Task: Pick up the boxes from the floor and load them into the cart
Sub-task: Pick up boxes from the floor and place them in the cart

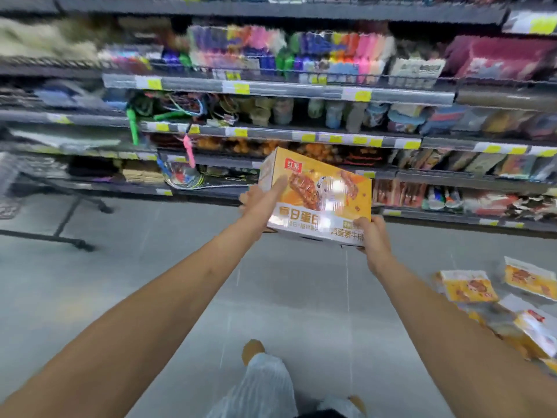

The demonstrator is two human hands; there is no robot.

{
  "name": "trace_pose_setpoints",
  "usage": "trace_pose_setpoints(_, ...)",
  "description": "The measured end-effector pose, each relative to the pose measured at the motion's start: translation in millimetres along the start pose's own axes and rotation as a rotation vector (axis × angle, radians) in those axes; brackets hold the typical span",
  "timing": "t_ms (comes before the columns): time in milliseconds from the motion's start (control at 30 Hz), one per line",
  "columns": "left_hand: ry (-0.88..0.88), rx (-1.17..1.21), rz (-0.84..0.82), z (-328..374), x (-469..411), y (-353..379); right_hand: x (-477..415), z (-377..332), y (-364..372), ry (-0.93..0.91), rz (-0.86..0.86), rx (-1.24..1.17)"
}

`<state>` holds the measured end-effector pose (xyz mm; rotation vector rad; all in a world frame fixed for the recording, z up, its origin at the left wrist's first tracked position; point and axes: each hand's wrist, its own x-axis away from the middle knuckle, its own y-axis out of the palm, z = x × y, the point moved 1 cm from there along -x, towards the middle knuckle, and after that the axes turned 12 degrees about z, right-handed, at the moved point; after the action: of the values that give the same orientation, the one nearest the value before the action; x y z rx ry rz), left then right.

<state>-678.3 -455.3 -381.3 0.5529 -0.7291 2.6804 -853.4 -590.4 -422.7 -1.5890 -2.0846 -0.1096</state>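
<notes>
Box (316,194) is off the floor (150,282), held out in front of me at arm's length, tilted with its left end higher. Shelves (271,86) behind it are smeared with blur.

Left hand (259,200): at the box's left end, thumb laid flat along the top face, fingers wrapped round the near-left edge. Clamped on it.

Right hand (373,236): on the low right corner, thumb pressed to the printed face. The fingers go underneath and are hidden, but I judge them closed on the corner.

Cart (10,173): far left, only a bit of mesh and a black leg frame with wheels in sight. Well apart from the box, so the load step is not yet done.

More boxes (468,286) lie scattered on the floor to my right, some overlapping.

Risks from here:
- Both holds sit at the ends and the face looks glossy. A fast swing left could let the low right corner slide off my thumb.
- The tilt puts more weight on the right hand. If that grip gives, the box pivots and drops.
- I can see little of the cart's rim. Carrying across blind, I could knock the box against the mesh or let go short of the basket.
- The cart is on wheels, so a bump may roll it away.
- The loose boxes are close to my right foot, and stepping back for the next one could crush one or trip me.
</notes>
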Motion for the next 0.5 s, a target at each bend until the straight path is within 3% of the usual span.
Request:
trace_pose_setpoints(133,-0.060,0.245,0.005,-16.7,-56.2,-84.6,19.5,-19.0,100.5,-0.043,-0.105,0.084)
trace_pose_setpoints(500,-0.239,0.546,0.228,-72.9,-161.5,-249.2,64.8,-55.4,318.7,-0.213,-0.318,0.276)
